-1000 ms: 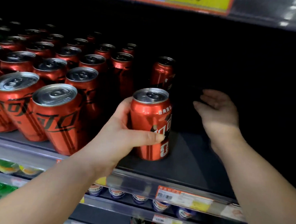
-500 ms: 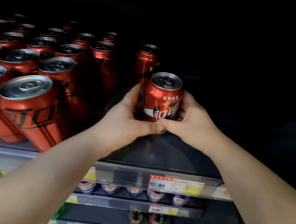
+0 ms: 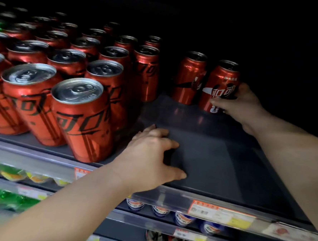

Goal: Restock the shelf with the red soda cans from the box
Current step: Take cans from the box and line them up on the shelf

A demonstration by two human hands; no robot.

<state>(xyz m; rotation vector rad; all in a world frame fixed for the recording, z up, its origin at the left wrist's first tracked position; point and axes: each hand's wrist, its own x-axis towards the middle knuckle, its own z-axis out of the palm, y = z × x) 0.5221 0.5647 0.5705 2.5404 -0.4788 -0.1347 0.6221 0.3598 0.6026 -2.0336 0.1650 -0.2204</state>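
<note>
A red soda can (image 3: 221, 83) with white lettering stands upright deep on the dark shelf (image 3: 217, 157), and my right hand (image 3: 237, 104) grips its lower right side. Touching it on the left is another red can (image 3: 189, 79). My left hand (image 3: 152, 153) hovers over the bare front of the shelf, fingers spread, holding nothing. Several rows of red cans with black lettering (image 3: 80, 115) fill the shelf's left half. The box is out of view.
The shelf's front rail carries price tags (image 3: 221, 216). On the lower shelves stand blue-and-white cans (image 3: 183, 219), green bottles (image 3: 6, 198) and yellow-green packs (image 3: 11, 172). The shelf's right side and back are in deep shadow.
My left hand let go of the can and drew back to the shelf's front. My right hand carried the can deeper and to the right, beside the lone can.
</note>
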